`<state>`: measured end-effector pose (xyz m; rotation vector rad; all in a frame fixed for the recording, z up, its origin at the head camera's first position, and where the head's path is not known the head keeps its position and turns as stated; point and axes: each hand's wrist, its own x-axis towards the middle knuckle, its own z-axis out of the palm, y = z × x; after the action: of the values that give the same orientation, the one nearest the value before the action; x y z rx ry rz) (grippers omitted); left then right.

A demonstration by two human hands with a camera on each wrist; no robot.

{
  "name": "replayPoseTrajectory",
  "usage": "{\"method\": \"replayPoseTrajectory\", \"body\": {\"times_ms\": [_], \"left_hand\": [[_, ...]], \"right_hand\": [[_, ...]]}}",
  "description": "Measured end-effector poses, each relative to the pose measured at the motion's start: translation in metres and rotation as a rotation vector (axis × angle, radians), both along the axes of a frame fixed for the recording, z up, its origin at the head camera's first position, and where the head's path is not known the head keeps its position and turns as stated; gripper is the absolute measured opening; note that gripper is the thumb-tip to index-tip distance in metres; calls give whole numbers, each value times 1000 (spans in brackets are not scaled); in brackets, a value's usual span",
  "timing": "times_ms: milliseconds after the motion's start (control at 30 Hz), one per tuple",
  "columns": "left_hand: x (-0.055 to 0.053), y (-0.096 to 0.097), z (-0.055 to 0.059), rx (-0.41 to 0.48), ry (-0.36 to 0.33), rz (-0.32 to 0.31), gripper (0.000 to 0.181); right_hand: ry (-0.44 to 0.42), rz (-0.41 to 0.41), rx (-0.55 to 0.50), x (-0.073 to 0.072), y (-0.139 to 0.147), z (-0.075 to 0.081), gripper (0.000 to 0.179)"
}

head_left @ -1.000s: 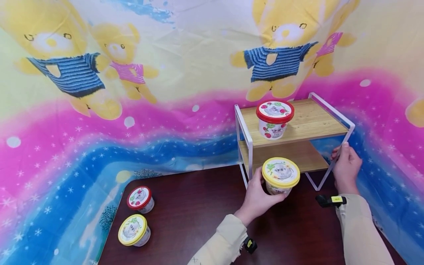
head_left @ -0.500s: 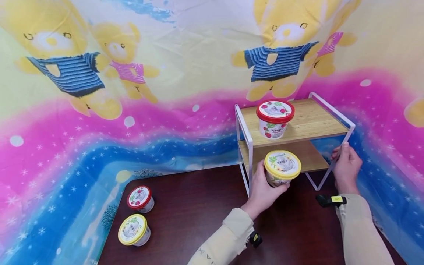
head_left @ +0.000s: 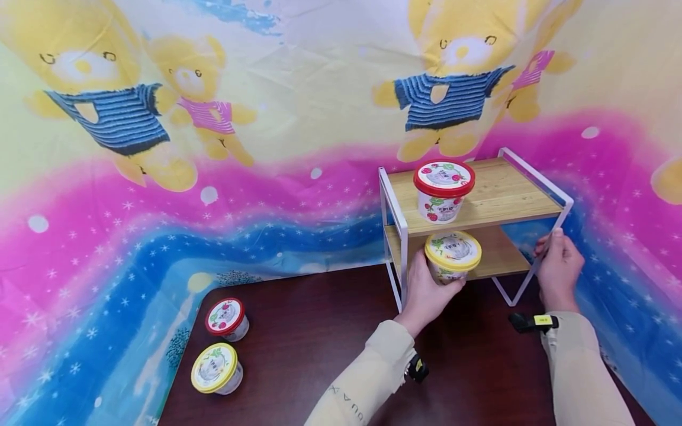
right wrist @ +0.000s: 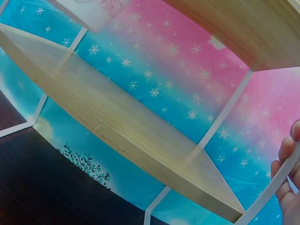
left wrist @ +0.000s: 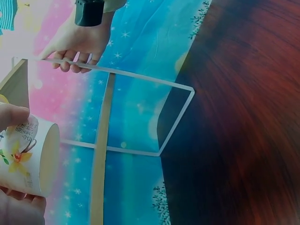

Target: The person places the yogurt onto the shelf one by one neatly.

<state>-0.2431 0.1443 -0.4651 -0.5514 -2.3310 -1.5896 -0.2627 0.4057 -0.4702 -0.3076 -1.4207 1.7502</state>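
Note:
My left hand (head_left: 428, 297) holds a paper tub with a yellow lid (head_left: 453, 253), thumb and fingers around its sides. The tub is upright in the head view, at the front of the lower wooden shelf (head_left: 505, 253) and below the upper one. In the left wrist view the tub (left wrist: 23, 157) shows a flower print, with its base apart from the shelf edge. My right hand (head_left: 559, 266) grips the white metal frame of the two-tier rack (head_left: 544, 254) at its right front leg; curled fingers (right wrist: 286, 149) show in the right wrist view.
A larger-looking red-lidded tub (head_left: 444, 192) stands on the rack's upper shelf (head_left: 506, 186). At the left of the dark table (head_left: 314, 331) are another red-lidded tub (head_left: 226, 319) and a yellow-lidded one (head_left: 216, 368). A bear-printed cloth (head_left: 319, 118) hangs behind.
My left hand has carried the yellow-lidded tub forward and up, toward the lower shelf. My right hand has stayed on the rack's leg.

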Motion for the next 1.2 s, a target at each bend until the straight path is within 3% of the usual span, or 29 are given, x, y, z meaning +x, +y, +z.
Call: {"method": "replayPoseTrajectory", "body": {"times_ms": [333,667,1067,1200], "left_hand": [[-13,7,-5,-35,-49,75,90],[-20,10,-12,-53,-114,86,89],[-28,10,-22,-56,-87,87,90],[-30,11,-22,-19,-94,85,88]], "right_hand": [[-8,-2,3,3,2,-1,46],[-13,-13,2,4,-3,2,45],[-15,0,6,3,-2,1,45],[-3,9,-7,1,-1,0,45]]}}
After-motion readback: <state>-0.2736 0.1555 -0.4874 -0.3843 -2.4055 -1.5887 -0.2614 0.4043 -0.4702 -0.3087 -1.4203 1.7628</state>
